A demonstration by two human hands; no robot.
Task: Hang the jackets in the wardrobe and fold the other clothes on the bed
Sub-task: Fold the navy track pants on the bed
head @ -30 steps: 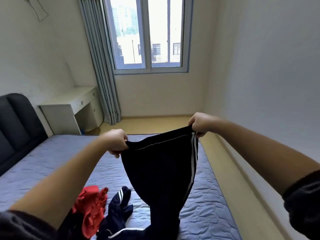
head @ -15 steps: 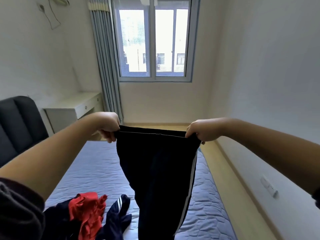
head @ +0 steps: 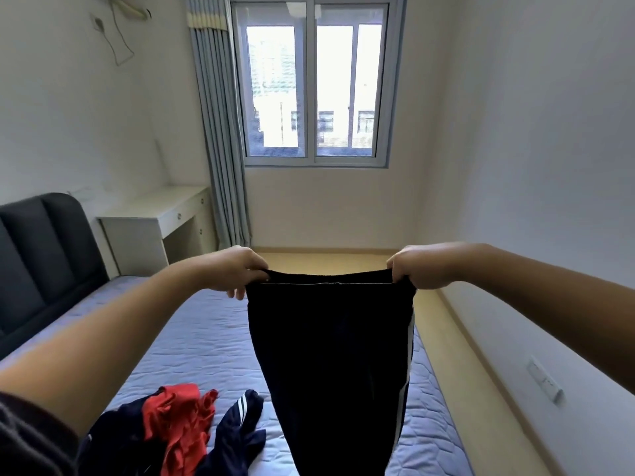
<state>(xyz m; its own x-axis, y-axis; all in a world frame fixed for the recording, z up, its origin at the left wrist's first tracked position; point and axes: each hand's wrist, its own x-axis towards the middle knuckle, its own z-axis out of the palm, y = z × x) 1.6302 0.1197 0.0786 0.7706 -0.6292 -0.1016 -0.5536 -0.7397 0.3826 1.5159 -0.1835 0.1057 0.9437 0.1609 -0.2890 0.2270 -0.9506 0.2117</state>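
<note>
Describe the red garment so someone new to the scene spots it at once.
Find the blue bed, then its near end, left of the black pants held up by the left hand and right hand. The red garment lies crumpled there. It alone is red; the navy garment beside it has white stripes.

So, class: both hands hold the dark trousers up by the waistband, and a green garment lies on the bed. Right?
No: the head view shows a red garment, not green, on the bed. The left hand and right hand do hold the dark trousers up.
</note>
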